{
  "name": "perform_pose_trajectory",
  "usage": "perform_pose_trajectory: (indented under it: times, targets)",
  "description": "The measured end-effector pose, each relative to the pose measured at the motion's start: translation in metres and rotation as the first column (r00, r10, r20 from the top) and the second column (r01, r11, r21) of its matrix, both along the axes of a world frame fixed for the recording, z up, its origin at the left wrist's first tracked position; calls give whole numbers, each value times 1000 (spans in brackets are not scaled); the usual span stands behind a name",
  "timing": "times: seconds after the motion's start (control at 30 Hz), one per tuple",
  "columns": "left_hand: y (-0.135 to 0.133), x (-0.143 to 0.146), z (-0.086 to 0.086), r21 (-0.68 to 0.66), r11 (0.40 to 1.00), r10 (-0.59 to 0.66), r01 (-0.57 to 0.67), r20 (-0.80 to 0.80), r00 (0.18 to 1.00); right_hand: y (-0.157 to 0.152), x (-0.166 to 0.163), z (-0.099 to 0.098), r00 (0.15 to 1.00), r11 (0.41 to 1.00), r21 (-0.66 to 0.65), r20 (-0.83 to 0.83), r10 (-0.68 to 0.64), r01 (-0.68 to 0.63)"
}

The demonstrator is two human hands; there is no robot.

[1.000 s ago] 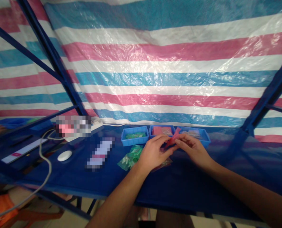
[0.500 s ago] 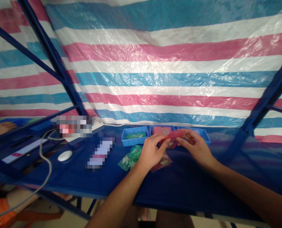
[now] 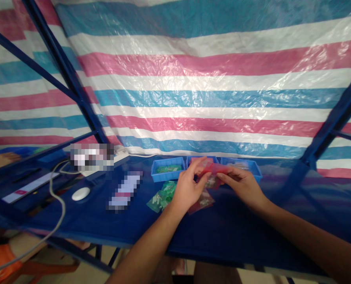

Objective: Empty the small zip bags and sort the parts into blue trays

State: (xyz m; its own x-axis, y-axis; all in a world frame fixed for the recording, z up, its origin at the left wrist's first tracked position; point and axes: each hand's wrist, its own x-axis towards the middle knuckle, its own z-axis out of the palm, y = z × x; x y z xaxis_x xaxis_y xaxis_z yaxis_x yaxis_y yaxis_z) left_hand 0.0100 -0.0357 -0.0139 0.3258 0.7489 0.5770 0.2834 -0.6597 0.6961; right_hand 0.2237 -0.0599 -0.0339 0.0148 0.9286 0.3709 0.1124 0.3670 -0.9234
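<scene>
Between my two hands is a small red see-through plastic bag (image 3: pixel 213 176) with little light-coloured pieces inside. My left hand (image 3: pixel 190 184) pinches its left side between thumb and fingers. On the other side, the thumb and fingers of my right hand (image 3: pixel 242 182) grip its upper right edge. Beneath my left hand lie more red bags (image 3: pixel 204 200) on the blue table. Several green bags (image 3: pixel 163 196) with pale pieces form a loose pile left of my left wrist. Behind my hands stands a blue bin (image 3: pixel 215 159) with red bags, partly hidden.
A blue bin (image 3: pixel 168 169) holding green bags stands at the back left, another blue bin (image 3: pixel 252 167) at the back right. Further left are a white oval object (image 3: pixel 80 193), a grey cable (image 3: pixel 63 209) and a power strip (image 3: pixel 122 154). Another person's hand (image 3: pixel 4 161) shows at far left.
The red bag in my hands has tipped downward, and the pieces in it now show. My right hand has shifted slightly down, with its fingers closer together.
</scene>
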Motion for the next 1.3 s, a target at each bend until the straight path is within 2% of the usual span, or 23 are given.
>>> perform_pose_trajectory:
  times: [0.13,0.3,0.57,0.73,0.83,0.93,1.0,1.07,1.17,1.3]
  targets:
    - [3,2,-4,-11,1000,-8,9,65,998,2,4,1,995,997,-3,63,-77,77]
    - [5,3,-5,-44,999,16,-11,101,995,7,7,-6,998,997,-38,-4,-63,63]
    - [6,0,-2,-31,998,61,-58,109,992,9,8,-14,997,998,-60,-75,-12,7]
    - [6,-1,-3,-24,998,64,-62,81,995,7,3,-13,962,989,-71,-251,112,-134]
    - [6,-2,-2,33,992,120,-121,49,992,6,2,-11,944,986,-79,-311,114,-145]
    - [6,-3,-1,181,968,172,-175,35,985,5,3,-10,944,993,-95,-328,37,-71]
    - [4,-3,1,254,958,136,-134,11,991,5,3,-10,943,996,-89,-332,-16,-15]
    - [2,-2,2,261,965,47,-32,-54,997,4,2,-10,947,997,-78,-322,-18,-8]
    - [-2,1,1,213,974,-48,82,-158,986,1,-3,-10,959,993,-64,-271,81,-102]
    - [0,3,-1,186,980,-31,65,-181,983,-3,-7,-8,954,976,-56,-228,194,-212]
